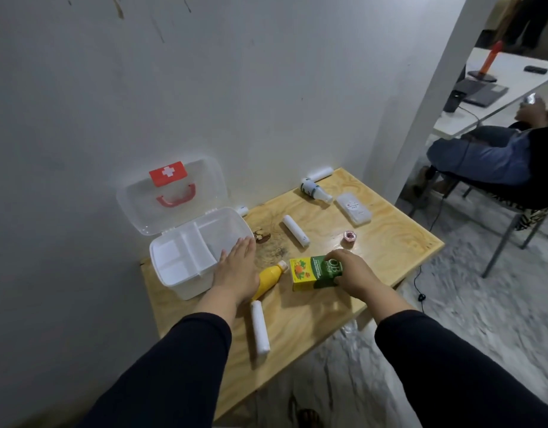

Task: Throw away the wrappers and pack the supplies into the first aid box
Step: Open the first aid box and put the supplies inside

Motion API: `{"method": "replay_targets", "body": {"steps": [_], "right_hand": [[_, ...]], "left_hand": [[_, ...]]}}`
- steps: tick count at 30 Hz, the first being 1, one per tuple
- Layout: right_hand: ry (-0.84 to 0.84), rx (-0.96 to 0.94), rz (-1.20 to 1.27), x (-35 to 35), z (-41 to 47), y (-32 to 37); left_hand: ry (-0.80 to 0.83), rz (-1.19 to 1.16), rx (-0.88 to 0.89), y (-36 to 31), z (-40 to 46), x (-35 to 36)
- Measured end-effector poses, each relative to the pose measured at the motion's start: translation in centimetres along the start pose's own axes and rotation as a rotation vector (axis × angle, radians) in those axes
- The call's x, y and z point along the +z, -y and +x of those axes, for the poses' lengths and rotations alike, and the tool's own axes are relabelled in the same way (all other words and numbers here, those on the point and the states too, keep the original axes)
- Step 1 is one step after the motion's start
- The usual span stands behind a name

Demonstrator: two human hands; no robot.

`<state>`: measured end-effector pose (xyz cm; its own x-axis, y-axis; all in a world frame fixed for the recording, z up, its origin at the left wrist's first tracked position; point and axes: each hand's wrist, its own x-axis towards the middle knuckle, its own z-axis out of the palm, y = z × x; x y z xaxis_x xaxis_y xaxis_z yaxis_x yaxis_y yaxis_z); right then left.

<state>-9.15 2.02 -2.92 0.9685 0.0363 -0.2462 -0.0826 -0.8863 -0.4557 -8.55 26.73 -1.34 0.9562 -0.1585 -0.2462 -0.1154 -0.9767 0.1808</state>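
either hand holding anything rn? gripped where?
Right hand grips the green and yellow box by its green end, fingers curled over the top. Left hand holds nothing; it lies flat by the first aid box rim.

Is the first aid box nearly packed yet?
Not yet. The first aid box stands open with only its white tray showing. The right hand grips the green and yellow carton; the left hand rests flat by the box. The yellow bottle, three white rolls, white bottle, flat pack and tape still lie out.
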Motion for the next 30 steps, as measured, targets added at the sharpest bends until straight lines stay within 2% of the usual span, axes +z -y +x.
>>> {"method": "replay_targets", "body": {"steps": [7,14,19,23,30], "right_hand": [[-0.022,-0.046,-0.017,-5.7,-0.2,0.7],[-0.044,-0.198,-0.025,-9.3,2.0,6.0],[-0.05,-0.355,-0.091,-8.5,5.0,10.9],[-0.021,-0.497,-0.272,-7.0,6.9,15.2],[-0.031,-0.604,-0.565,-2.6,9.1,20.4]], "left_hand": [[0.011,-0.005,-0.024,-0.6,-0.2,-0.3],[-0.05,-0.1,-0.109,1.1,-0.4,-1.5],[-0.105,-0.146,-0.281,4.8,-1.5,-3.2],[-0.098,-0.169,-0.424,7.5,-2.7,-2.7],[-0.07,-0.24,-0.488,8.9,-3.6,-1.8]]}}
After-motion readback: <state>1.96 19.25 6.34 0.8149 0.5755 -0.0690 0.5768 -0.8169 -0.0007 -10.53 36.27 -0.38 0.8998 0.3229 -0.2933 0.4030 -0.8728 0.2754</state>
